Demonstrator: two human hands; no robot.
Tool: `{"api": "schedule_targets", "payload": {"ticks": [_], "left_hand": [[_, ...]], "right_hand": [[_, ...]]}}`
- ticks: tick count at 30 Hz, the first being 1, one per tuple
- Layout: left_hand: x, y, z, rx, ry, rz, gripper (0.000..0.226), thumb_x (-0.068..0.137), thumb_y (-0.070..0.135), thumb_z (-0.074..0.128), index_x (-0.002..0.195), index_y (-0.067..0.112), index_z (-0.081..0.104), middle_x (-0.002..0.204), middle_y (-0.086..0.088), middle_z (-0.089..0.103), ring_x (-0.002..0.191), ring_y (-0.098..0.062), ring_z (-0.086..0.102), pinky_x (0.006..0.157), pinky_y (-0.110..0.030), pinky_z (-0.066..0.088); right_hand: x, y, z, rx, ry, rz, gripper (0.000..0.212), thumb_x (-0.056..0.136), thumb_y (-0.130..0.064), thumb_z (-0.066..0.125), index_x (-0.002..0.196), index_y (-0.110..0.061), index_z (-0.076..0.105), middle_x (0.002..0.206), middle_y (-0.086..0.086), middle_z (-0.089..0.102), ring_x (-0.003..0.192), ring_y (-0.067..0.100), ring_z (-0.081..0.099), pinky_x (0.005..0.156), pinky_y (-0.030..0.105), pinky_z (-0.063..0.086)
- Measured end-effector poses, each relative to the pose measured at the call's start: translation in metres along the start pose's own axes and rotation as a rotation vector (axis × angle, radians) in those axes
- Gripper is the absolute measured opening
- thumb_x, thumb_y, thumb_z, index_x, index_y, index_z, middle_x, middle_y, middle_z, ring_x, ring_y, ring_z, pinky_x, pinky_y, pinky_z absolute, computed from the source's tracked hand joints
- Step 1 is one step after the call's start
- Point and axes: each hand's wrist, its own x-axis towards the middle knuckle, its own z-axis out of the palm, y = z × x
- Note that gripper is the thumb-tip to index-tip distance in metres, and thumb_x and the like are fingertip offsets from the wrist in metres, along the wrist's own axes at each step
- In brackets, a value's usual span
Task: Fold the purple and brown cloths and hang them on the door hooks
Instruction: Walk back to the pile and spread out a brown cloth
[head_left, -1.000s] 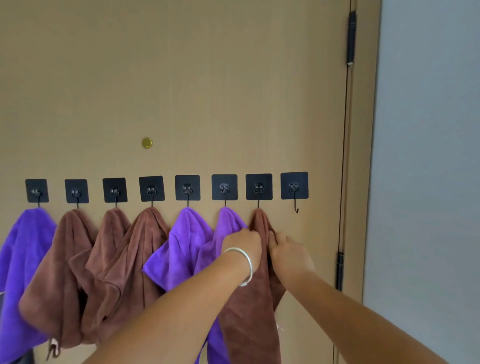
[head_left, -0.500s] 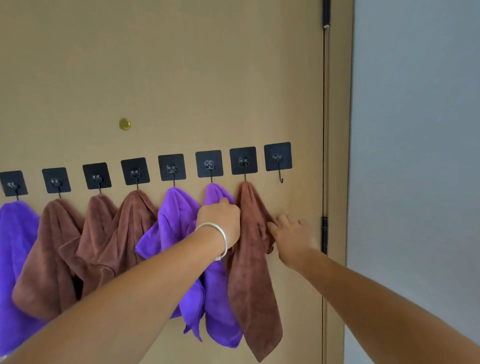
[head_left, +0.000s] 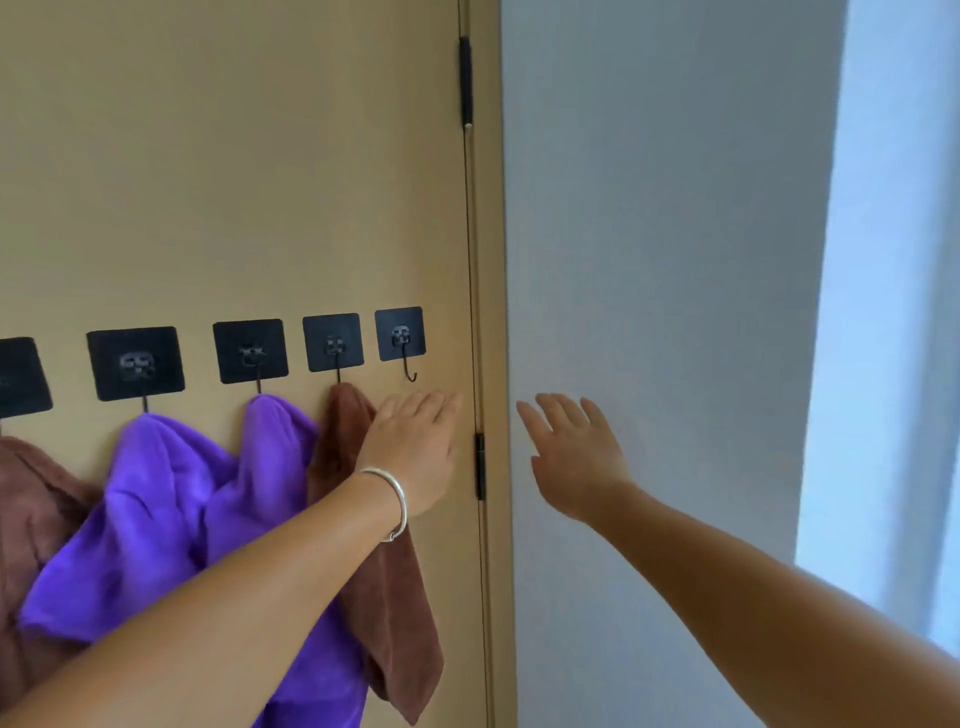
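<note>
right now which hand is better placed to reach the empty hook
Left. The left hand is open in front of the door, just below the empty hook and beside the brown cloth. The right hand, also open, is past the door frame, in front of the wall.

The cloths (head_left: 218, 499) hang on hooks (head_left: 332, 343) left of my left hand (head_left: 410, 452). One bare hook (head_left: 401, 340) is above it. My right hand (head_left: 571, 457) is right of the door (head_left: 234, 156).

Rightmost hook (head_left: 409, 371) bare; brown cloth (head_left: 395, 613) beside.
</note>
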Motion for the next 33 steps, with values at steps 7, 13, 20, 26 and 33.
{"api": "schedule_targets", "payload": {"ticks": [7,13,20,26,33], "left_hand": [[0.009,0.078,-0.004,-0.272,0.095,0.193,0.068,0.095,0.036,0.041,0.153,0.016,0.011,0.157,0.0,0.023,0.144,-0.018,0.019,0.117,-0.039,0.016],[0.01,0.158,-0.023,-0.391,0.142,0.306,0.069,0.096,0.03,0.039,0.153,0.015,0.004,0.16,-0.002,0.01,0.147,-0.018,0.008,0.119,-0.039,0.006],[0.003,0.269,-0.092,-0.466,0.329,0.572,0.067,0.092,0.026,0.051,0.151,0.007,0.024,0.156,-0.01,0.028,0.144,-0.025,0.025,0.116,-0.044,0.02],[-0.025,0.392,-0.162,-0.58,0.347,0.703,0.068,0.094,0.03,0.045,0.152,0.009,0.017,0.156,-0.008,0.024,0.145,-0.022,0.02,0.118,-0.041,0.017],[-0.089,0.528,-0.256,-0.713,0.356,0.857,0.067,0.096,0.031,0.041,0.153,0.013,0.009,0.158,-0.004,0.017,0.146,-0.021,0.013,0.12,-0.043,0.012]], "right_hand": [[-0.086,0.05,-0.057,-0.098,-0.033,0.103,0.072,0.082,-0.012,0.053,0.15,-0.016,0.027,0.153,0.01,0.031,0.142,0.028,0.025,0.117,0.043,0.016],[-0.164,0.092,-0.116,-0.238,-0.033,0.166,0.069,0.072,-0.006,0.062,0.139,-0.01,0.048,0.139,0.012,0.05,0.131,0.031,0.045,0.11,0.044,0.034],[-0.273,0.156,-0.193,-0.364,-0.081,0.387,0.065,0.074,-0.004,0.06,0.138,-0.008,0.048,0.135,0.012,0.05,0.127,0.031,0.046,0.109,0.045,0.035],[-0.395,0.211,-0.273,-0.481,-0.158,0.605,0.066,0.083,-0.008,0.053,0.146,-0.014,0.036,0.147,0.008,0.04,0.138,0.026,0.034,0.117,0.043,0.023],[-0.527,0.245,-0.372,-0.569,-0.184,0.884,0.07,0.082,-0.013,0.056,0.148,-0.016,0.031,0.148,0.006,0.038,0.137,0.026,0.034,0.114,0.04,0.022]]}}
